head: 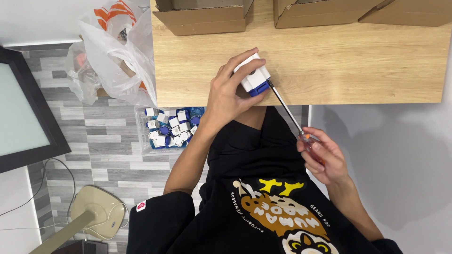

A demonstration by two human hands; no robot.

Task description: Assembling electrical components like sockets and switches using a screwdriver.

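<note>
Far left of the fingers: a dark-framed panel (21, 108) with a pale face stands over grey plank flooring, and a beige fan base (96, 211) with a thin white cord sits low on the floor.

Left of the fingers: a crumpled clear plastic bag (113, 51) with orange markings hangs against the edge of the wooden table (353, 61). Below it, a clear bin (172, 129) on the floor holds many small white-and-blue parts of the same kind as the held one.

Centre: the left hand (228, 96) rests on the table's near edge, fingers curled over and clamped on a small white device with a blue end (255, 77). The device lies tilted; its blue end faces down and right, toward the person's body.

Running from that blue end: a screwdriver (292, 113), tip touching the device just beside the left fingertips. Its long axis slopes from upper left to lower right, the thin metal shaft crossing the table edge and ending in a translucent orange handle.

Right: the right hand (325, 160), held above the lap and well apart from the left, has its fingers wrapped tight round the handle.

Beyond the fingers, at the table's far edge: two open brown cardboard boxes (202, 16), plain and rectangular, flaps raised; a third lies at the right corner.
</note>
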